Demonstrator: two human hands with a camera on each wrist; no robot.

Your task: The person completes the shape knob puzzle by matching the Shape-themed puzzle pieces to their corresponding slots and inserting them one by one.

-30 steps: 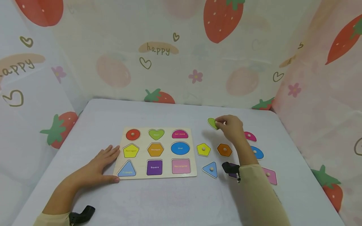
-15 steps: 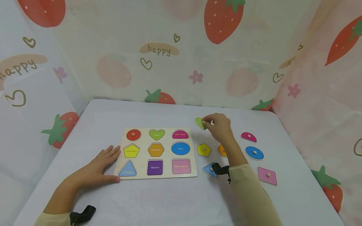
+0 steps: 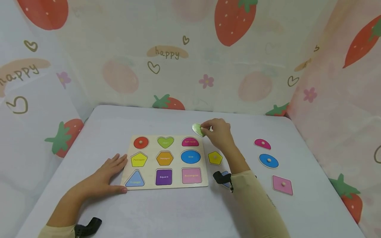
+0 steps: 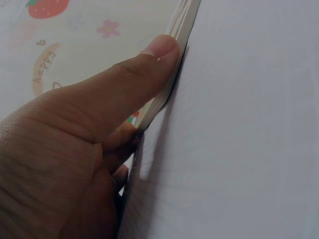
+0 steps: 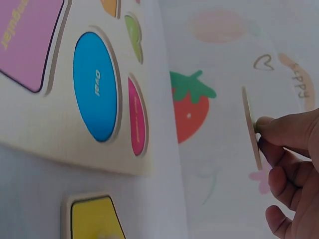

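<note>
My right hand (image 3: 218,132) pinches the small knob of a green heart puzzle piece (image 3: 196,129). It is raised just beyond the upper right corner of the wooden shape board (image 3: 150,184). Edge-on, the thin piece (image 5: 252,134) shows at the fingertips in the right wrist view. My left hand (image 3: 104,175) rests at the board's left side with fingers extended, the thumb at the lower left corner. That thumb (image 4: 134,69) lies along the board's edge in the left wrist view. A knobbed red circle (image 3: 141,142) sits in the board; the heart recess (image 3: 165,142) is printed green.
Right of the board lie a yellow pentagon (image 3: 215,158) and a blue triangle (image 3: 227,182) partly covered by the right wrist's black camera (image 3: 221,177). Farther right are a magenta half round (image 3: 262,144), a blue oval (image 3: 269,161) and a pink rectangle (image 3: 282,185).
The right hand has carried the green heart leftward, from above the loose pieces toward the board's upper right corner. The left hand stays at the board's left edge.
</note>
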